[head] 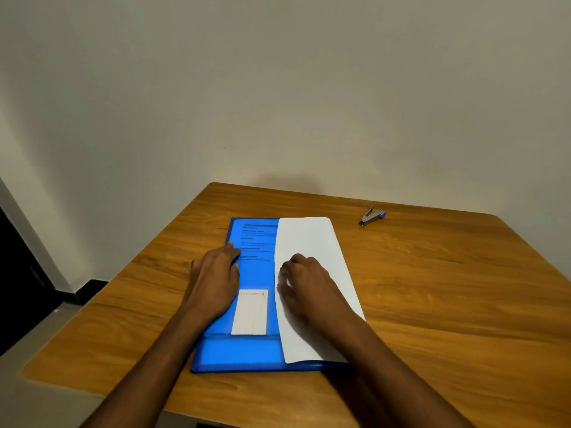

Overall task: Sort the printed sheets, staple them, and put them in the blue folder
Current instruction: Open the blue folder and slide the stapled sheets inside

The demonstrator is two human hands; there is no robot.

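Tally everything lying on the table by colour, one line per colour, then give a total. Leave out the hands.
Blue: 1, the blue folder, with printed sheets showing through its cover.
White: 2, the white sheet lying over the folder's right half, and the white label on the folder's cover.
Silver with a blue end: 1, the stapler at the far right.
Total: 4

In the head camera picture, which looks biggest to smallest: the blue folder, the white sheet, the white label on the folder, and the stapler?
1. blue folder
2. white sheet
3. white label
4. stapler, though it lies farther from the camera, which shrinks it.
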